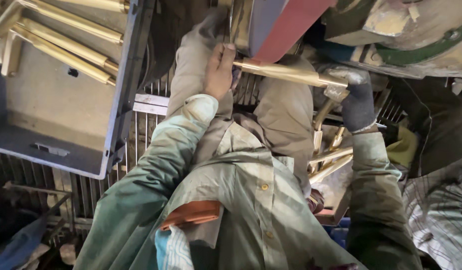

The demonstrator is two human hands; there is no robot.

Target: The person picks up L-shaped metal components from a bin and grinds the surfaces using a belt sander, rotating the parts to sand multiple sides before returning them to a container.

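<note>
Both hands, left (218,70) and gloved right (356,97), have fingers closed around a brass rod (286,72).

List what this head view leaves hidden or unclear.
- Brass rod: left end hidden behind the left hand and red belt.
- Right hand: fingers covered by a dark glove.
- Grey tray: cut by the top and left edges.
- Machine: cropped at the top.

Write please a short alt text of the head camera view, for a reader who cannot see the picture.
Seen from above, a person holds a brass-coloured bar with both hands against a red sanding belt: the bare left hand grips one end, the gloved right hand the other. A grey tray at left holds similar bars; more bars lie at right.
</note>
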